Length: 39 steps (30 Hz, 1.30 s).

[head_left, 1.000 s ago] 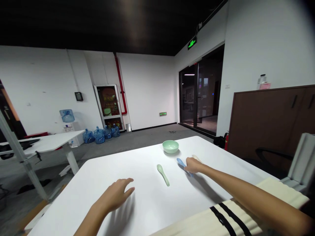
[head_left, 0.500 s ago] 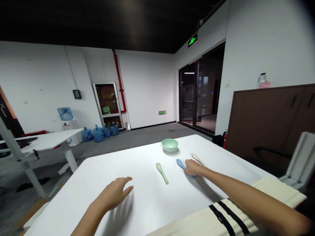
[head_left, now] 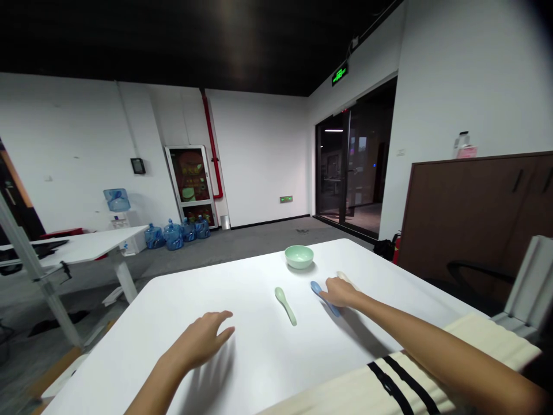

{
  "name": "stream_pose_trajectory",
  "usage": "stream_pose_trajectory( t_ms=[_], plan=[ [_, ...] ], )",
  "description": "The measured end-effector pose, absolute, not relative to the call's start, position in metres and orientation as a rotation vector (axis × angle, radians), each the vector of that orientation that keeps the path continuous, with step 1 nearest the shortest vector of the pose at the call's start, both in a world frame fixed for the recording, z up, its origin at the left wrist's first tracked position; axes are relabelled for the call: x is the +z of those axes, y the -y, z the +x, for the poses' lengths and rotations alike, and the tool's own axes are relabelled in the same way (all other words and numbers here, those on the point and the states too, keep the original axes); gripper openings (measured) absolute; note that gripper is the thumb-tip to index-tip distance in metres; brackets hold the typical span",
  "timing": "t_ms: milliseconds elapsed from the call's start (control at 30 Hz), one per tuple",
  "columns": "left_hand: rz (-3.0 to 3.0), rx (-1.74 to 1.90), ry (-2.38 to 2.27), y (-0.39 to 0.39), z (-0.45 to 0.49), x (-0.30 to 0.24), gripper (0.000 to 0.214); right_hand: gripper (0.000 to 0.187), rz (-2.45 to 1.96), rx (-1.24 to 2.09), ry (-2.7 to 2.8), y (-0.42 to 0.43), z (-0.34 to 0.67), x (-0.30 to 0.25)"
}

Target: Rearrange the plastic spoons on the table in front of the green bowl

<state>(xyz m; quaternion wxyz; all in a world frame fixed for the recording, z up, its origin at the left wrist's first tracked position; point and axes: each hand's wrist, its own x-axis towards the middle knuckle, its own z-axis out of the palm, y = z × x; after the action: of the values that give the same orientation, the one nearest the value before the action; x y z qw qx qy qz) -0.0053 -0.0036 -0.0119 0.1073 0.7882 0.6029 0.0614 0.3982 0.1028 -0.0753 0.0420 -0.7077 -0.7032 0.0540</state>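
Right of centre on the tabletop, my right hand covers the handle of the blue spoon, fingers curled so I cannot tell whether they grip, while my left hand lies flat, fingers apart, apparently bracing.

- The room is dim overall; the black ceiling at 12 o'clock carries a faint sheen of reflected light.
- The white table is the brightest surface, lit evenly from above, without glare.
- Soft shadows lie toward 5 o'clock of the left hand and under the right hand.
- The green exit sign at 1 o'clock glows, its lettering smeared.
- Corners darken at 2 and 4 o'clock, and straight lines bow near the edges.
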Motion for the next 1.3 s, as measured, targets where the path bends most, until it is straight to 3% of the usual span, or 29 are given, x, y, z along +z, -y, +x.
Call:
stream_pose_trajectory(
  t_ms=[300, 600, 1300],
  plan=[
    [2.314, 0.189, -1.769, 0.001, -0.008, -0.016, 0.061, 0.058, -2.011, 0.028, 2.083, -0.103, 0.393, -0.032],
    [2.313, 0.185, -1.773, 0.004, -0.005, -0.011, 0.06, 0.078, -1.816, -0.029, 2.189, -0.096, 0.388, -0.061],
    [2.379, 0.267, -1.797, 0.0, -0.006, -0.01, 0.062, 0.074, -1.823, 0.091, 2.285, -0.085, 0.386, -0.058]
  ],
)
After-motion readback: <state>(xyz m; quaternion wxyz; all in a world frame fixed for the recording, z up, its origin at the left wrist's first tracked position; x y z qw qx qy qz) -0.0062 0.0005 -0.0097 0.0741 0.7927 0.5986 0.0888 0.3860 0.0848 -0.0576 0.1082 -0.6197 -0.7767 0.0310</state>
